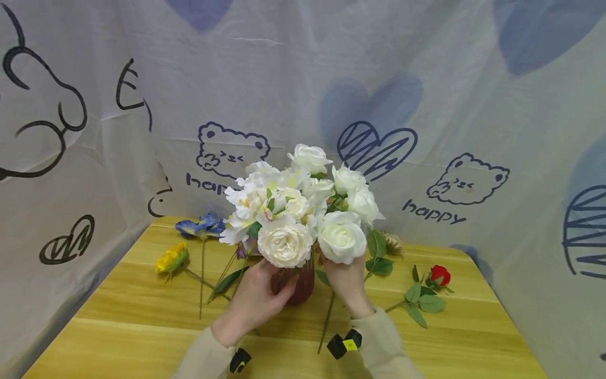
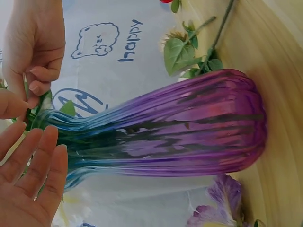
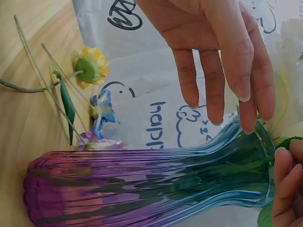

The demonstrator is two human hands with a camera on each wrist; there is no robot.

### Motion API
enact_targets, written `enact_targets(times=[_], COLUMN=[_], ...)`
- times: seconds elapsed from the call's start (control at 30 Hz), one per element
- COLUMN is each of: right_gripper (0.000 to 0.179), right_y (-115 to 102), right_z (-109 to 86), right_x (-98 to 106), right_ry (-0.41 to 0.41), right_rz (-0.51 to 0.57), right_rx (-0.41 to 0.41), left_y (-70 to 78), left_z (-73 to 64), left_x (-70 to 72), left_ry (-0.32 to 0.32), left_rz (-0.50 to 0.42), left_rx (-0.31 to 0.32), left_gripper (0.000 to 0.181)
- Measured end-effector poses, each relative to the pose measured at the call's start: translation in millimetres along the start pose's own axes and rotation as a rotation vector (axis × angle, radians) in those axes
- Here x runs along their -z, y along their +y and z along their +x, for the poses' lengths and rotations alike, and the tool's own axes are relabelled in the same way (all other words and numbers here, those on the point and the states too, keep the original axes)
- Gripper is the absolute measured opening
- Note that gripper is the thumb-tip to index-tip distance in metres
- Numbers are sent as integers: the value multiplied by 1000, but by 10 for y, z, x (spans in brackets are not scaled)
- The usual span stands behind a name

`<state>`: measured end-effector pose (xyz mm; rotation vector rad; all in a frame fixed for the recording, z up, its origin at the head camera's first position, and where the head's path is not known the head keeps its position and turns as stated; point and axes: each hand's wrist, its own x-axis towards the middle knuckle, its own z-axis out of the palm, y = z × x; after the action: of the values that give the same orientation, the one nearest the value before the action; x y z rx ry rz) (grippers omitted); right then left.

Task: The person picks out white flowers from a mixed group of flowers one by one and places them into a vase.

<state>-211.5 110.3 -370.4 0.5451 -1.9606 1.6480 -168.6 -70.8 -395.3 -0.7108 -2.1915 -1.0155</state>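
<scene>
A ribbed glass vase [image 2: 189, 132], blue at the neck and purple toward the base, stands upright on the table with several stems inside. White flowers [image 1: 286, 242] crowd above its mouth, roses on the right among them. My left hand [image 3: 220, 56] is beside the vase's neck, fingers extended and fingertips right at the rim. On the other side, my right hand [image 2: 40, 47] has curled fingers and pinches a green stem near the mouth. In the head view the blooms cover part of the right hand [image 1: 347, 281].
A yellow flower [image 1: 172, 259], blue flower [image 1: 201, 226] and purple flower [image 3: 99, 141] lie left of the vase. At right are a red rose [image 1: 440, 275] and a beige flower [image 1: 393, 245]. A printed cloth [image 1: 293, 68] hangs behind the wooden table [image 1: 118, 342].
</scene>
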Motion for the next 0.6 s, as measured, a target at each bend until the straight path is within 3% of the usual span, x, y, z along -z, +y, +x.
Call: enact_targets(times=[0.17,0.33,0.43,0.6], right_gripper=[28,20,11,2], right_y=[55,147,221,283], right_z=[-59,-159,-214,-315], right_x=[-3,44,97,234], right_ry=[4,-1,-32,-115], right_rz=[48,34,-4,-110], right_rx=[39,77,60,-48], left_y=[-42,-115,-178,-301], left_z=[-59,-149,-207,-331], left_x=[-12,-5,13,77], left_ry=[-45,-104,-149,-236], left_rz=[10,40,49,90], left_rx=[20,35,42,60], left_gripper=[30,34,38,38])
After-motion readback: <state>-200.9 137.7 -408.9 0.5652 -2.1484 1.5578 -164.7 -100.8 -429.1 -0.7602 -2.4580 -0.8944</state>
